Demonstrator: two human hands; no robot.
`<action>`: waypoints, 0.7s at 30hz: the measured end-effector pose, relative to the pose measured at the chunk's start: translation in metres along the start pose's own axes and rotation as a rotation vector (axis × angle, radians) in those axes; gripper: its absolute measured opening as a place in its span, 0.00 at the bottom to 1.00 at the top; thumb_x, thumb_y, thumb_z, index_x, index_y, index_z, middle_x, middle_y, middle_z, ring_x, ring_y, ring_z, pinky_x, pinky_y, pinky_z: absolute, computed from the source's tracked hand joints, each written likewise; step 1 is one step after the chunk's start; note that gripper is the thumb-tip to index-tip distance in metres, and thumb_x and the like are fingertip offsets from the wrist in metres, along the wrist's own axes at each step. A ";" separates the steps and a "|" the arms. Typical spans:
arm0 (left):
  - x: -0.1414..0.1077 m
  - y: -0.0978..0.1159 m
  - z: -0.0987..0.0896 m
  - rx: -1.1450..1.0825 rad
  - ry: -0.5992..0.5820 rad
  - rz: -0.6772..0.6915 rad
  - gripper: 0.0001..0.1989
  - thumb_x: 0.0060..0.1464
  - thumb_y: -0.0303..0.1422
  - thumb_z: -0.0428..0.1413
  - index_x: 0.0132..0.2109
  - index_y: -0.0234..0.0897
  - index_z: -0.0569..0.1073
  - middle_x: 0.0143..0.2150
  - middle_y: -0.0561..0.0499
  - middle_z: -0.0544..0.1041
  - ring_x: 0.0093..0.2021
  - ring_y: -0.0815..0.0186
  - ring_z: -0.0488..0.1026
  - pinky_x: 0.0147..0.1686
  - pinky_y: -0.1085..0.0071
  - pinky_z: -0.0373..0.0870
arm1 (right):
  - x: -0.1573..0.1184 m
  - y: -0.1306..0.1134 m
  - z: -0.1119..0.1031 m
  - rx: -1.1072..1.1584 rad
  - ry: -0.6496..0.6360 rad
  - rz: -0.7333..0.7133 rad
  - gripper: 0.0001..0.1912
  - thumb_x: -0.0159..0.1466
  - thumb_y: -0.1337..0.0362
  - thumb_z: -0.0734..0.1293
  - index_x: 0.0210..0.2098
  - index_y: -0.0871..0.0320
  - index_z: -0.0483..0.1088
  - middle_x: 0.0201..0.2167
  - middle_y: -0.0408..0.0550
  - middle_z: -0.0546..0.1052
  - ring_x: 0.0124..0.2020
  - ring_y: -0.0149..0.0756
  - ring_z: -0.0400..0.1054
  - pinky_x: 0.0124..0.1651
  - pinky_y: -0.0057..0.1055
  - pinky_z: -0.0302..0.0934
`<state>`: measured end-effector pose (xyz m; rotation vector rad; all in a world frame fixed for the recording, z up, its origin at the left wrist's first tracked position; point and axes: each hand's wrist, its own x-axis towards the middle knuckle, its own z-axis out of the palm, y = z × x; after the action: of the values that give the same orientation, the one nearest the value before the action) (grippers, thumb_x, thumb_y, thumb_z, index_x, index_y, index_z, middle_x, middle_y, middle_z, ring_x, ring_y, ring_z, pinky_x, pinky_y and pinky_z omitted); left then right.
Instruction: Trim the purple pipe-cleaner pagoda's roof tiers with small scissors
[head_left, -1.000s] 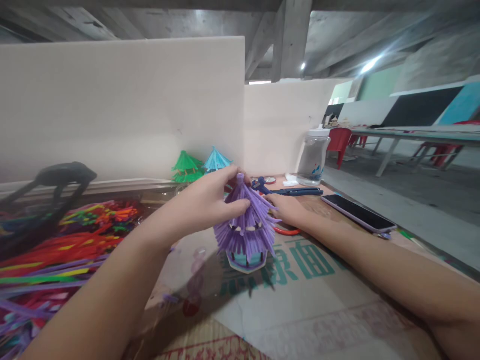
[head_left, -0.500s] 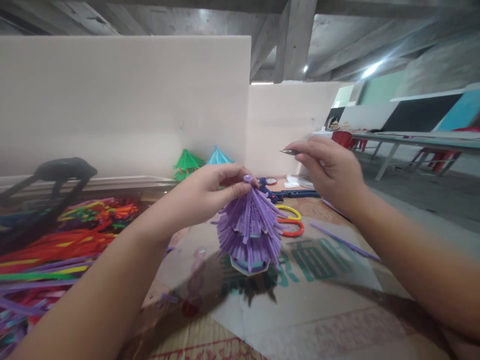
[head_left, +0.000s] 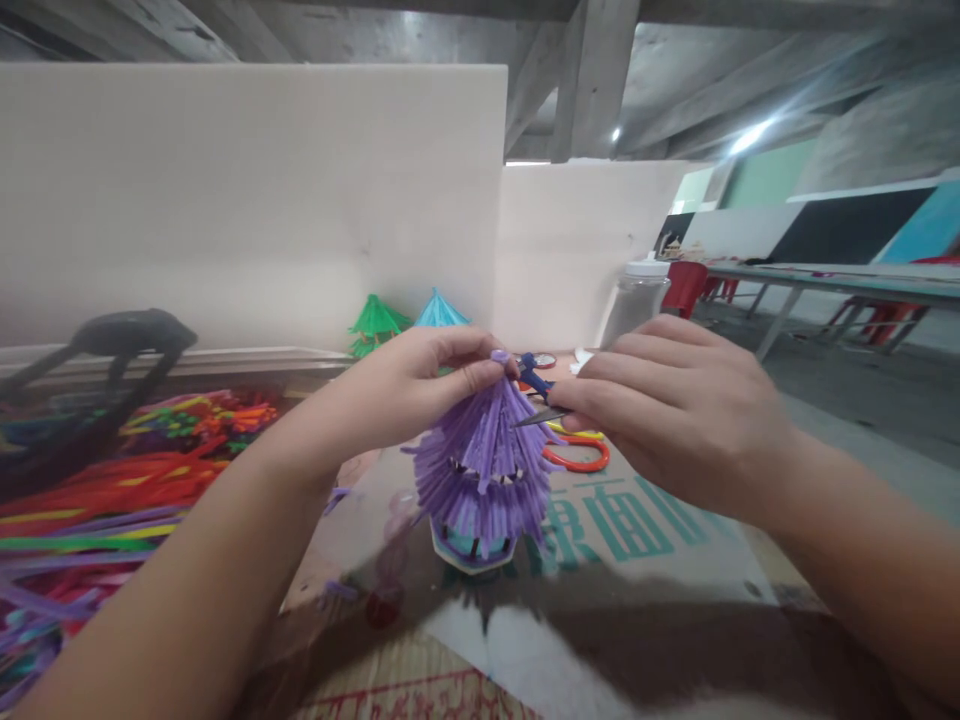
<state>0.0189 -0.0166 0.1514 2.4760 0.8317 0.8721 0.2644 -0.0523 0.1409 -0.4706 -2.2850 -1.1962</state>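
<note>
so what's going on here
A person's left hand pinches the top of a fringed purple model. The right hand holds a pointed metal tool, its tip by the upper roof; I can't tell if it touches. Scissors lie behind, and a green model and blue model stand farther back.

Pagoda model (head_left: 486, 512) purple; scissor handles (head_left: 579, 467) orange, yellow; bottle lid (head_left: 646, 268) white.

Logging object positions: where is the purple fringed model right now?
In the head view, the purple fringed model is just below centre, its peak held by the left hand; the pointed metal tool in the right hand is at its right side.
</note>
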 end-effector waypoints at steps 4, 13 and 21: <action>0.001 0.000 0.002 -0.002 0.012 -0.017 0.11 0.65 0.38 0.52 0.42 0.39 0.76 0.36 0.54 0.77 0.35 0.66 0.72 0.37 0.70 0.66 | 0.001 -0.002 -0.008 -0.012 -0.010 0.006 0.09 0.73 0.63 0.59 0.46 0.56 0.70 0.34 0.45 0.77 0.33 0.36 0.65 0.38 0.38 0.54; 0.002 -0.001 0.009 -0.008 0.064 0.052 0.09 0.65 0.37 0.52 0.44 0.39 0.74 0.41 0.52 0.77 0.41 0.65 0.73 0.41 0.70 0.67 | -0.002 0.005 -0.011 -0.093 -0.028 -0.001 0.10 0.70 0.66 0.62 0.50 0.55 0.69 0.36 0.45 0.76 0.35 0.37 0.64 0.38 0.38 0.51; 0.002 0.002 0.010 0.025 0.068 0.075 0.09 0.65 0.36 0.51 0.44 0.39 0.74 0.41 0.53 0.78 0.41 0.65 0.74 0.42 0.71 0.67 | -0.002 0.001 -0.006 -0.118 -0.058 0.009 0.11 0.71 0.63 0.62 0.50 0.58 0.69 0.34 0.45 0.74 0.35 0.37 0.64 0.37 0.38 0.51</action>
<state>0.0278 -0.0178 0.1459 2.5261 0.7805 0.9825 0.2681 -0.0566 0.1431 -0.5648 -2.2663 -1.3349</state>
